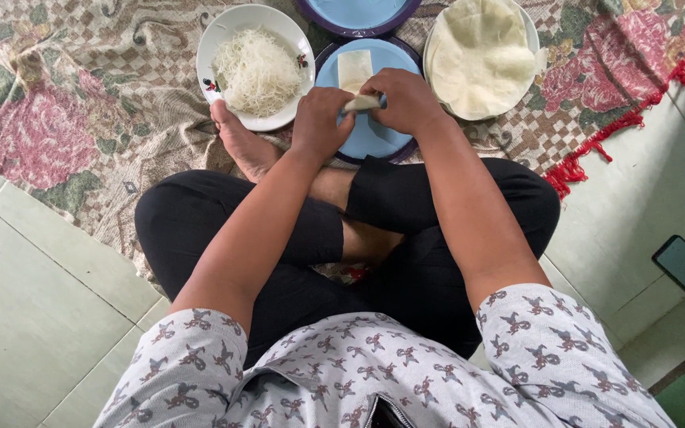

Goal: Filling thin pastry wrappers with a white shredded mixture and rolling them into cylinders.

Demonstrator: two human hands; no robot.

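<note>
We pinched a pale folded wrapper [362, 102] between our left hand [323, 119] and right hand [406, 99], fingers closed, over a round blue plate [374, 139].

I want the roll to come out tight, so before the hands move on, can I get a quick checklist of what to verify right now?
1. Both hands on the wrapper: ok, left hand and right hand pinch the pale roll.
2. Roll over the blue plate: ok.
3. Wrapper's far flap lying flat: ok.
4. Filling tucked inside: cannot tell, fingers hide it.
5. More noodles in the white bowl: ok.
6. Spare wrappers stacked at right: ok.
</note>
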